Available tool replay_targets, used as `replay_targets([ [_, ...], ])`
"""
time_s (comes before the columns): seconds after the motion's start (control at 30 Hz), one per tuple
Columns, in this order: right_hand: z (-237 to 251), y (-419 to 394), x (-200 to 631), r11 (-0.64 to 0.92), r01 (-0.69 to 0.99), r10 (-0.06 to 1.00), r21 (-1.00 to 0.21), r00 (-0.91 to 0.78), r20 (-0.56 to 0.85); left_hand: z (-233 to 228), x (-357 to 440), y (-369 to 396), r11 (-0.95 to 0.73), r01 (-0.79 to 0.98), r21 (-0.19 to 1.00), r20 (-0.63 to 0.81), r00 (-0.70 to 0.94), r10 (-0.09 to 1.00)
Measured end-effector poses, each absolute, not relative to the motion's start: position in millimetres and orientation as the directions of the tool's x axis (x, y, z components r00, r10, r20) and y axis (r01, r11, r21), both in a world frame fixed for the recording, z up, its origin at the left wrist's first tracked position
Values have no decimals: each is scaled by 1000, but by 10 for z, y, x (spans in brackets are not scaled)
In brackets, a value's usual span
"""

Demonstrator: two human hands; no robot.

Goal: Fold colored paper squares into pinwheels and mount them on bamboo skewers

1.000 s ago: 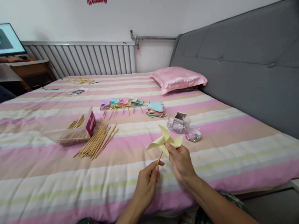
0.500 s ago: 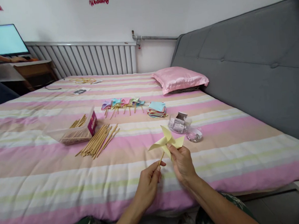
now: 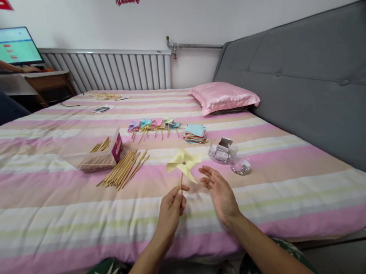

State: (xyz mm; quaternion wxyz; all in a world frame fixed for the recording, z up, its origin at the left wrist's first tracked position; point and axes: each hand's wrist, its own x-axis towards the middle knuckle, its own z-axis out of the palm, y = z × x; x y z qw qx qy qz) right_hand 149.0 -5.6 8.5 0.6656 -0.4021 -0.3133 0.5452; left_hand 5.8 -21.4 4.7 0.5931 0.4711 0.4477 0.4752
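Note:
A pale yellow paper pinwheel [image 3: 184, 163] stands upright on a thin wooden stick, with a small pin at its centre. My left hand [image 3: 172, 204] pinches the stick just below the blades. To the right of the blades, my right hand [image 3: 221, 193] is open with fingers apart, holding nothing. Left of the pinwheel lies a bundle of wooden sticks [image 3: 124, 170] on the striped bedspread. Farther back is a row of finished-looking coloured pinwheels [image 3: 153, 126], beside a stack of coloured paper squares [image 3: 195, 132].
A clear plastic box [image 3: 91, 157] with sticks stands at left. Two small clear containers, one with a little box [image 3: 222, 151] and one with shiny pins [image 3: 240, 165], sit at right. A pink pillow [image 3: 224, 96] lies near the grey headboard [image 3: 306, 59]. Another person's hand [image 3: 31, 69] rests on a desk.
My right hand has let go of the pinwheel's centre and opened to its right. My left hand has moved the pinwheel left, and its centre pin now shows. The monitor's picture changed.

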Motion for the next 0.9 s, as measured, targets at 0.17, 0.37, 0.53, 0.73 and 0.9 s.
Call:
replay_targets([
  [0.17, -101, -192, 1271, -126, -257, 992, -958, -15, -126, 110, -123, -133, 63, -233, 970, -68, -14, 998],
  [0.37, -212, -416, 996, -236, -169, 942, -957, -281, -182, 129, -154, -147, 48, -227, 973, -72, -98, 993],
  [0.53, -224, -424, 913, -206, -173, 947, -963, -285, -152, 183, -137, -191, 105, -223, 969, -127, -89, 988],
  [0.73, -237, -418, 888, -202, -222, 963, -954, -221, -152, 186, -153, -214, 108, -206, 973, -123, -64, 990],
  [0.9, -118, -340, 864, -195, -223, 971, -955, -182, -156, 198, -215, -194, 115, -126, 985, -122, -47, 991],
])
